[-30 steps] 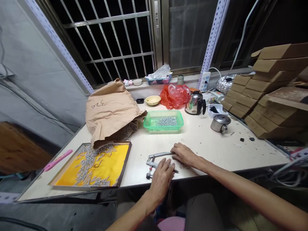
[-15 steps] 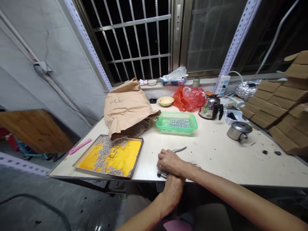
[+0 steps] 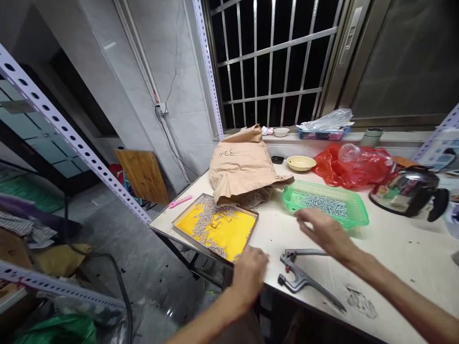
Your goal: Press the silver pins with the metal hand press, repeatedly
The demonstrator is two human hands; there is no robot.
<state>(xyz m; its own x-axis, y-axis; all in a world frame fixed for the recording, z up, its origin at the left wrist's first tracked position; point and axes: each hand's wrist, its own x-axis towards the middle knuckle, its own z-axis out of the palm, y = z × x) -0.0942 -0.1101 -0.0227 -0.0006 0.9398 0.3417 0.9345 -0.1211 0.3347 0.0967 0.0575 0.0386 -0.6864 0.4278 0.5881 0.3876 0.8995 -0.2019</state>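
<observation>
Grey hand pliers (image 3: pixel 303 279) with a C-shaped jaw and a spring lie on the table near its front edge, touched by neither hand. My left hand (image 3: pixel 250 270), smeared by motion, is at the near right corner of a shallow tray (image 3: pixel 253 229); its fingers are hard to make out. Small silvery metal pins (image 3: pixel 204 217) are spread over the tray's yellow lining. My right hand (image 3: pixel 324 234) hovers past the pliers, its fingers loosely bent and apart, with nothing visible in them. Behind it stands a green plastic basket (image 3: pixel 360 215) with many similar pins.
A brown paper sack (image 3: pixel 244 162) slumps behind the tray, more pins at its mouth. A pink-handled cutter (image 3: pixel 180 201) lies to the left. Farther back are a yellow bowl (image 3: pixel 301 163), a red plastic bag (image 3: pixel 337 167) and a metal kettle (image 3: pixel 405 191).
Both hands have come off the pliers, leaving them on the table. They have separated, left hand toward the tray, right hand toward the green basket. The view has turned left.
</observation>
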